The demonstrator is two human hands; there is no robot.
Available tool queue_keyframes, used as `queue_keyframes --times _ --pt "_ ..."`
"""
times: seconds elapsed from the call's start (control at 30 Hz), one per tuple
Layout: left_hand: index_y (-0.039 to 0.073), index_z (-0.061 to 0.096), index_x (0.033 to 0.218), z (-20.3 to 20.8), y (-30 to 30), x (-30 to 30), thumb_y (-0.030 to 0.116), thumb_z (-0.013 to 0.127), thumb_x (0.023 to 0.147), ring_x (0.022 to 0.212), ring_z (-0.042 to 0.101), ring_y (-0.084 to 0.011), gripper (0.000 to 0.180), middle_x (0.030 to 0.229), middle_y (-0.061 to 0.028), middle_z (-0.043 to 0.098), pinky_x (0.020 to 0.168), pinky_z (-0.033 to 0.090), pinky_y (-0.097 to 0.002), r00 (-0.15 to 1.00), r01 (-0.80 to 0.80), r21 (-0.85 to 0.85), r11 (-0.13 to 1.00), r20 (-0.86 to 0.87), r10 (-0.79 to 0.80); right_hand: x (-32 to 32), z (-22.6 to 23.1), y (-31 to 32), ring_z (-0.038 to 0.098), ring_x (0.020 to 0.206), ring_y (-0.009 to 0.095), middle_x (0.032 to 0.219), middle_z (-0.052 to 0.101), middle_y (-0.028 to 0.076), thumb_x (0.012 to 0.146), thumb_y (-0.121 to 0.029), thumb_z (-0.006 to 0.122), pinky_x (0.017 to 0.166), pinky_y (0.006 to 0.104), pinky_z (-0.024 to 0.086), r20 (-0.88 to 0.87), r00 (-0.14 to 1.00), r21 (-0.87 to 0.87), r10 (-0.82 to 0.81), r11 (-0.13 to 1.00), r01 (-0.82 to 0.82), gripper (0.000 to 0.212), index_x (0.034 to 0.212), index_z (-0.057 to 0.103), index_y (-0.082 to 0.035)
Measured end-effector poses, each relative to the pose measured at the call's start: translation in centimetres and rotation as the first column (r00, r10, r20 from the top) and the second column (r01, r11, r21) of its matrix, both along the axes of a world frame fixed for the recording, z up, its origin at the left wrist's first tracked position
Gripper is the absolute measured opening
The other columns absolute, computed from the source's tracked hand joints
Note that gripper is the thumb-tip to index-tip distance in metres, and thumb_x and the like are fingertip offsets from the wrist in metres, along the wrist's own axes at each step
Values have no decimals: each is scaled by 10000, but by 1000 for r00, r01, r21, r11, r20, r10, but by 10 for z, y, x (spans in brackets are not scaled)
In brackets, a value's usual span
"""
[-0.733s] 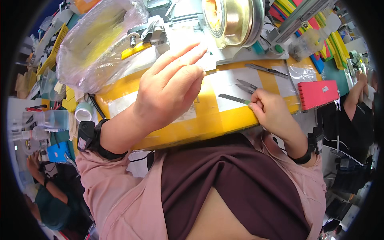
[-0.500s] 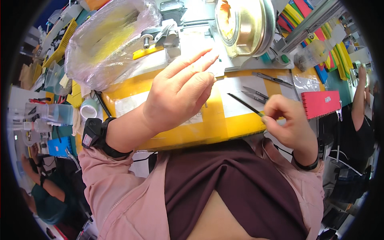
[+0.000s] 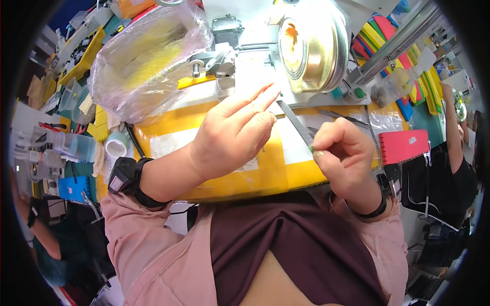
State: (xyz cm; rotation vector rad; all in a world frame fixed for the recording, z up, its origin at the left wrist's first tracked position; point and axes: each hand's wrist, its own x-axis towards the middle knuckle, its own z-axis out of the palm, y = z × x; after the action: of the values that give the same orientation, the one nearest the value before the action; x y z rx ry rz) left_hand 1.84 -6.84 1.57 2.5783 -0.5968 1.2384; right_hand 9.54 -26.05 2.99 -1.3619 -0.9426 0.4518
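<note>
My right hand (image 3: 343, 158) pinches the near end of a thin, flat grey file (image 3: 296, 123) with a bit of green at the grip. Its far tip reaches up beside the fingertips of my left hand (image 3: 235, 131). The left hand's fingers are stretched forward with the thumb pressed against them; a tiny piece seems to be at the tips, too small and glared to name. Below both hands lies a work surface covered with yellow tape (image 3: 286, 176) and white paper. A dark slim tool (image 3: 343, 117) lies beyond the right hand.
A brass-coloured round drum (image 3: 319, 51) stands ahead, near a small clamp-like metal fixture (image 3: 219, 64). Clear plastic wrap (image 3: 148, 66) covers a bulky thing at left, with a tape roll (image 3: 117, 145) nearer. A red notebook (image 3: 405, 146) lies right. Other people sit at both sides.
My right hand has moved slightly left and turned the file, so its broad face shows and its tip meets the left fingertips. The left hand stays pinched, shifted slightly down in the picture.
</note>
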Motion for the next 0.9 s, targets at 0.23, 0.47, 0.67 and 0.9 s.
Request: queue_keyframes --times 0.23,0.47,0.67,0.9 --pt "-46 519 791 1 -2 -2 -30 573 684 915 588 -312 121 991 -215 579 738 496 -344 1000 -11 9 1000 -23 11 2 -1 9 413 637 32 735 478 16 720 98 472 561 168 332 17 998 -106 68 992 -66 120 790 473 0" --pt "-32 522 777 3 -5 -2 -36 581 673 919 591 -315 119 977 -211 588 748 491 -341 1000 -23 7 1000 -6 23 -2 2 31 396 595 -17 683 464 -51 736 70 509 509 142 314 48 999 -121 -21 992 27 92 762 494 -17" --pt "-10 534 773 7 -6 -5 -22 607 679 912 595 -302 120 954 -196 602 740 488 -337 999 -25 -58 998 -29 23 -5 3 -6 391 596 53 703 459 26 722 65 462 535 183 313 80 997 -72 4 997 2 80 769 468 1" --pt "-1 602 777 7 -2 -5 -34 649 688 976 584 -291 106 972 -173 623 809 450 -331 978 -45 -356 933 -207 -32 18 -4 -36 424 517 25 557 461 -12 722 22 495 461 185 343 142 944 -446 297 871 -207 74 789 493 -12"
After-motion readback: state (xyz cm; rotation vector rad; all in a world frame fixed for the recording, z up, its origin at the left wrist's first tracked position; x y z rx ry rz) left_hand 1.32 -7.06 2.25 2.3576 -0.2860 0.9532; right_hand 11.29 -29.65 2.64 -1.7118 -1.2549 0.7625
